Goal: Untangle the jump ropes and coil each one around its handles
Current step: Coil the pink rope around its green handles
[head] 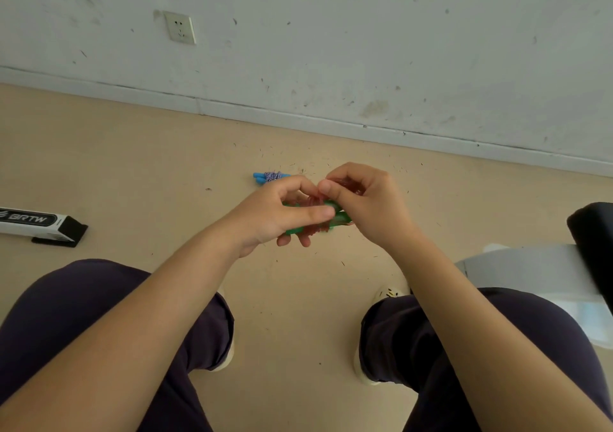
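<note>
A jump rope with green handles [338, 216] and a red rope [315, 229] wound around them is held above the floor between my knees. My left hand [282, 214] grips the handles, thumb laid across the coil. My right hand [363, 199] pinches a bunch of the red rope [346, 184] just above the handles' right end. Behind my left hand, a second jump rope with blue handles [260, 178] lies on the floor, its blue-and-white rope [273, 176] wrapped around them; my hand hides part of it.
The beige floor [166, 172] meets a scuffed white wall [331, 49] with a socket [180, 27]. A white-and-black box marked BRTW [36, 224] lies at the left. A grey and black chair part [547, 265] stands at the right. My knees fill the lower frame.
</note>
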The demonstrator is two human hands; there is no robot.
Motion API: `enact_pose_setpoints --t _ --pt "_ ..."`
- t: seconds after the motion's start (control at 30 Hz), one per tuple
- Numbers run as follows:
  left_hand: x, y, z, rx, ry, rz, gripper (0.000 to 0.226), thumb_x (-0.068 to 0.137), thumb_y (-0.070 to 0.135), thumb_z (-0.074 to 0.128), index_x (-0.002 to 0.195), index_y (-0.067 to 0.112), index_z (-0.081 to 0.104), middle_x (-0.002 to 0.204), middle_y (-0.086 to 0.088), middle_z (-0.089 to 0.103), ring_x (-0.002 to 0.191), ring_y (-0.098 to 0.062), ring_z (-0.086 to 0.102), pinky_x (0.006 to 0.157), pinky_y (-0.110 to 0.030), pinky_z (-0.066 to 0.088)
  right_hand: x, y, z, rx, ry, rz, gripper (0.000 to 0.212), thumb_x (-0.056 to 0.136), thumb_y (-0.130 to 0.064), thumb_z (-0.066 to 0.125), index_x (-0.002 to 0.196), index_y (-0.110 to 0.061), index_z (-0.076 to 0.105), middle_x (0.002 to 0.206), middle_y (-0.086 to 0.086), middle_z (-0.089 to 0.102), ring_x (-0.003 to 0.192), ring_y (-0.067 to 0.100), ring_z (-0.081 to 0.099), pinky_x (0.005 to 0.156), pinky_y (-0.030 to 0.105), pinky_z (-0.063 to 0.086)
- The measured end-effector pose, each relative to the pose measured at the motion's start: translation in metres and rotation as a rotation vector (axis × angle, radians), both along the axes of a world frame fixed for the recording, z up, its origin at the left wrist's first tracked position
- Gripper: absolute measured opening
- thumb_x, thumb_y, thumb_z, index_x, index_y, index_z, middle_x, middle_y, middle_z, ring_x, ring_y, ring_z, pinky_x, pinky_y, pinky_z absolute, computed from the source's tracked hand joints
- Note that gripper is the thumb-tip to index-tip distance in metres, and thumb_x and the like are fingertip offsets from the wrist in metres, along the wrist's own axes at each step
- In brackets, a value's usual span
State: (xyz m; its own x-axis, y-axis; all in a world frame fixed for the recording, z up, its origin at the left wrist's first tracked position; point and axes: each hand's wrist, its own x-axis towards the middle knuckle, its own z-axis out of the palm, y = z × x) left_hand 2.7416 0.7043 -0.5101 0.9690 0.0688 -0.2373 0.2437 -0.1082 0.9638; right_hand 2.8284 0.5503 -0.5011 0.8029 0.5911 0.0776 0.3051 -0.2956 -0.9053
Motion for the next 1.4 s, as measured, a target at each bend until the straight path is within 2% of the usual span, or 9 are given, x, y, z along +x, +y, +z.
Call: enact_pose_setpoints --t 0.17,0.23,0.4,0.47,0.7,0.87,1.03,1.17,1.4 --pt "-0.001 -0.001 -0.004 0.073 -0.014 0.024 0.024 0.087 0.018 0.075 0.106 0.016 0.062 0.081 0.002 0.073 0.064 -0.020 0.066 0.052 -0.029 0.036 -0.002 0.002 -0.001 0.042 0.085 -0.001 0.022 0.086 -0.016 0.074 0.094 -0.015 0.054 0.078 0.014 0.062 0.058 0.006 0.052 0.043 0.016 0.040" --pt "-0.001 -0.003 -0.004 0.087 -0.030 0.031 0.032 0.087 0.017 0.075 0.113 0.022 0.057 0.086 0.003 0.075 0.066 -0.019 0.067 0.053 -0.029 0.038 -0.002 0.001 -0.003 0.070 0.093 0.019 0.030 0.085 -0.014 0.075 0.089 -0.019 0.046 0.079 0.022 0.060 0.060 0.012 0.052 0.045 0.020 0.041" --pt "-0.004 -0.001 0.003 0.068 -0.140 0.029 0.061 0.086 0.007 0.075 0.134 0.035 0.049 0.102 -0.001 0.072 0.068 -0.010 0.067 0.054 -0.013 0.045 0.003 -0.001 -0.007 0.005 0.077 0.034 0.026 0.086 -0.030 0.074 0.089 -0.013 0.055 0.078 0.010 0.061 0.060 0.013 0.053 0.052 0.030 0.046" --pt "-0.005 -0.002 0.003 0.086 -0.190 0.020 0.055 0.086 0.006 0.074 0.132 0.029 0.056 0.105 -0.001 0.070 0.071 -0.006 0.068 0.055 -0.012 0.045 0.004 -0.002 -0.008 -0.018 0.104 0.066 0.027 0.085 -0.042 0.071 0.092 -0.018 0.061 0.083 0.010 0.067 0.067 0.022 0.060 0.059 0.040 0.051" --pt "0.000 0.003 -0.002 0.014 -0.231 0.179 0.019 0.088 0.017 0.074 0.106 0.023 0.070 0.087 0.006 0.070 0.066 -0.020 0.068 0.047 -0.027 0.043 -0.001 -0.005 -0.001 0.064 0.267 0.209 0.047 0.080 -0.036 0.075 0.115 -0.008 0.060 0.092 0.003 0.070 0.082 0.009 0.067 0.071 0.023 0.052" --pt "0.001 0.008 0.001 -0.105 -0.239 0.281 0.021 0.089 0.015 0.071 0.109 0.023 0.069 0.087 0.002 0.069 0.066 -0.019 0.066 0.049 -0.027 0.043 -0.001 -0.003 -0.007 -0.101 0.160 0.227 0.006 0.092 -0.013 0.066 0.095 -0.018 0.067 0.058 -0.021 0.057 0.053 -0.002 0.049 0.057 0.014 0.039" --pt "0.004 0.011 -0.003 -0.140 -0.212 0.340 0.037 0.087 0.021 0.072 0.124 0.025 0.066 0.098 -0.007 0.069 0.065 -0.023 0.068 0.050 -0.029 0.042 -0.001 -0.001 -0.006 -0.123 0.154 0.160 0.023 0.102 -0.014 0.049 0.089 -0.012 0.069 0.055 -0.006 0.049 0.049 0.006 0.044 0.054 0.018 0.041" --pt "0.006 0.012 -0.006 -0.130 -0.210 0.411 0.032 0.087 0.022 0.072 0.119 0.023 0.068 0.100 -0.009 0.072 0.064 -0.024 0.069 0.048 -0.028 0.041 0.001 0.003 -0.007 -0.129 0.210 0.117 0.024 0.103 -0.025 0.047 0.097 -0.015 0.068 0.045 -0.014 0.038 0.044 0.009 0.032 0.049 0.025 0.031" --pt "0.008 0.011 -0.009 -0.106 -0.204 0.431 0.026 0.092 0.016 0.069 0.118 0.016 0.069 0.101 -0.016 0.072 0.062 -0.024 0.067 0.045 -0.025 0.040 0.003 -0.001 -0.007 -0.133 0.176 0.058 0.025 0.100 -0.019 0.050 0.089 -0.013 0.072 0.057 -0.006 0.057 0.048 0.012 0.051 0.058 0.028 0.044"
